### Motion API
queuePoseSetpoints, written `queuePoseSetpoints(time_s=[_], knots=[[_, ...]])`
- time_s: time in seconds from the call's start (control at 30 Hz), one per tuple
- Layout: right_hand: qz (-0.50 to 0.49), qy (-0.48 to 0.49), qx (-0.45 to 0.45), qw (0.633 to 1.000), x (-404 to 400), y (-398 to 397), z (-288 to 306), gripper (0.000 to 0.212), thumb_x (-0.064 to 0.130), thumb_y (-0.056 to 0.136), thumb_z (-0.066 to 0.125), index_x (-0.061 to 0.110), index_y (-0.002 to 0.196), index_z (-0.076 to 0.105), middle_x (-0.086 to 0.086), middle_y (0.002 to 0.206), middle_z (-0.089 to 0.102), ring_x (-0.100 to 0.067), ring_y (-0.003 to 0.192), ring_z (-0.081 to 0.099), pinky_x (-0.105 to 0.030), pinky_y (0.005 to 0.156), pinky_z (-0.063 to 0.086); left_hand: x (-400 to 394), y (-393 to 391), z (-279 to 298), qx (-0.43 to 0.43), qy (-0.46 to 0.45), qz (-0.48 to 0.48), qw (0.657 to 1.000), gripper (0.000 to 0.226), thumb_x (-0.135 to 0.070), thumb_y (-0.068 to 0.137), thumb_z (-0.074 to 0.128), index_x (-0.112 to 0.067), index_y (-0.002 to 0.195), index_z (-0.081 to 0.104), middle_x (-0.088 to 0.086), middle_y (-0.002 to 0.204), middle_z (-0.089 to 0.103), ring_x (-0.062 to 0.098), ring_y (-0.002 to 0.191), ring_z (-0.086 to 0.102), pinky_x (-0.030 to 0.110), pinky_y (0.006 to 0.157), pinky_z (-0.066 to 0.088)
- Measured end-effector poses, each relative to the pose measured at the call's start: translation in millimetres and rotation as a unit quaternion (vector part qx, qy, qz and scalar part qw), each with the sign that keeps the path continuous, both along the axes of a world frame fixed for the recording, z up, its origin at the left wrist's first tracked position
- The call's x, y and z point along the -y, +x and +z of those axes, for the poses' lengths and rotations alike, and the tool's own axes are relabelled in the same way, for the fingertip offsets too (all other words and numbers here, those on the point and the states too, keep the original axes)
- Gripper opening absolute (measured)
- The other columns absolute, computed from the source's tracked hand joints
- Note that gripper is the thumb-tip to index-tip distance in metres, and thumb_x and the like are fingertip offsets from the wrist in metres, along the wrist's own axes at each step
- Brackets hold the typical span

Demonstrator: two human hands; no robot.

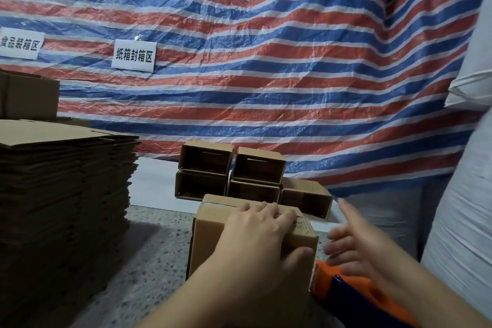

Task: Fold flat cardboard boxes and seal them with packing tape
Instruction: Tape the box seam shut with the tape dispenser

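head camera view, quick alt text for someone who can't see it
A left hand presses on a small cardboard box; the open right hand hovers above an orange tape dispenser. Flat boxes are stacked left.

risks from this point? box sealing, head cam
1. The left hand alone presses the flaps of the box shut; if it lifts before taping, they may spring open.
2. The right hand is open and off the tape dispenser, which lies against the box's right side; a blind grab could meet its cutter.
3. The tall stack of flat cardboard looks uneven along its edge and could slide if bumped.
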State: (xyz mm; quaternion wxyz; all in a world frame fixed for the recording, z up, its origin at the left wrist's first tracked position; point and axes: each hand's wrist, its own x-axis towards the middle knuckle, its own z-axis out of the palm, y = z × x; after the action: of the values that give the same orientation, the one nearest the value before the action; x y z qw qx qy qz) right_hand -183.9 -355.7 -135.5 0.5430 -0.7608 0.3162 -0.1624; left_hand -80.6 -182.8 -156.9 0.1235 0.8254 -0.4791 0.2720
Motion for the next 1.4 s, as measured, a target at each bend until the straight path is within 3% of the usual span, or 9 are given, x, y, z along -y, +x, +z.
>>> queuePoseSetpoints(time_s=[0.07,0.17,0.27,0.43,0.57,0.73,0.87,1.23,1.4], knots=[[0.058,0.118,0.011,0.991,-13.0,5.8,3.5,0.076,0.072,0.091,0.044,0.002,0.111,0.067,-0.022,0.103,0.074,-0.036,0.102,0.069,-0.045,0.087,0.055,-0.9,0.4,0.0,0.009,-0.001,0.000,1.000,0.070,-0.077,0.089,0.027,-0.037,0.145,0.032,-0.004,0.146,0.048,0.020,0.136,0.042,0.041,0.113,0.028],[0.045,0.166,0.077,0.982,-25.8,13.8,-0.4,0.053,0.052,0.092,0.060,0.004,0.113,0.070,-0.023,0.107,0.073,-0.038,0.112,0.064,-0.049,0.106,0.045,-0.7,0.8,-0.2,0.010,-0.002,-0.001,1.000,0.071,-0.077,0.087,0.024,-0.036,0.145,0.033,-0.003,0.144,0.050,0.021,0.135,0.043,0.043,0.113,0.028],[0.030,0.205,0.113,0.972,-28.2,17.1,-4.8,0.033,0.032,0.097,0.061,0.005,0.113,0.071,-0.024,0.104,0.074,-0.040,0.111,0.065,-0.049,0.106,0.046,0.2,1.7,-1.0,0.014,-0.006,0.003,1.000,0.072,-0.078,0.087,0.023,-0.035,0.145,0.031,-0.002,0.144,0.051,0.021,0.135,0.043,0.043,0.113,0.028],[0.026,0.242,0.117,0.963,-30.7,21.8,-10.9,0.033,0.032,0.100,0.055,0.007,0.111,0.073,-0.024,0.106,0.074,-0.040,0.110,0.067,-0.050,0.109,0.045,-12.5,-0.4,11.2,-0.076,-0.081,-0.017,0.994,0.085,-0.080,0.083,0.028,-0.034,0.153,0.008,-0.011,0.159,0.026,0.009,0.144,0.024,0.027,0.109,0.011],[0.013,0.261,0.135,0.956,-36.7,22.9,-11.2,0.033,0.032,0.098,0.057,0.005,0.105,0.074,-0.024,0.107,0.074,-0.040,0.113,0.066,-0.049,0.109,0.044,-48.9,8.9,37.2,-0.175,-0.195,0.077,0.962,0.082,-0.076,0.086,0.026,-0.027,0.152,0.024,-0.010,0.154,0.035,0.004,0.135,0.034,0.023,0.107,0.025],[0.005,0.280,0.159,0.947,-38.3,23.6,-13.4,0.034,0.031,0.099,0.057,0.004,0.102,0.077,-0.022,0.100,0.075,-0.035,0.100,0.070,-0.042,0.091,0.051,-73.4,9.5,22.7,-0.326,-0.199,0.063,0.922,0.036,-0.051,0.095,0.051,-0.027,0.120,0.059,-0.015,0.114,0.061,0.001,0.096,0.056,0.022,0.087,0.050],[0.001,0.283,0.165,0.945,-38.4,23.7,-17.4,0.037,0.032,0.099,0.057,0.003,0.096,0.078,-0.021,0.095,0.075,-0.035,0.092,0.068,-0.040,0.081,0.050,-71.8,4.1,8.7,-0.351,-0.304,0.071,0.883,0.050,-0.044,0.096,0.055,-0.025,0.141,0.050,-0.008,0.147,0.047,0.013,0.132,0.044,0.032,0.108,0.038],[0.018,0.269,0.178,0.946,-32.1,22.1,-27.1,0.046,0.035,0.097,0.057,0.011,0.066,0.081,-0.010,0.067,0.071,-0.022,0.057,0.069,-0.033,0.058,0.051,-62.2,3.8,-4.7,-0.449,-0.406,0.045,0.795,0.064,-0.048,0.092,0.059,-0.037,0.150,0.034,-0.004,0.151,0.041,0.018,0.134,0.041,0.042,0.111,0.038],[-0.001,0.275,0.158,0.948,-35.5,23.3,-25.7,0.045,0.038,0.097,0.057,0.009,0.073,0.081,-0.015,0.085,0.077,-0.026,0.067,0.073,-0.034,0.061,0.054,-59.7,5.5,-11.7,-0.455,-0.420,0.051,0.784,0.068,-0.058,0.087,0.059,-0.037,0.148,0.038,0.002,0.149,0.044,0.023,0.133,0.042,0.047,0.109,0.040]])
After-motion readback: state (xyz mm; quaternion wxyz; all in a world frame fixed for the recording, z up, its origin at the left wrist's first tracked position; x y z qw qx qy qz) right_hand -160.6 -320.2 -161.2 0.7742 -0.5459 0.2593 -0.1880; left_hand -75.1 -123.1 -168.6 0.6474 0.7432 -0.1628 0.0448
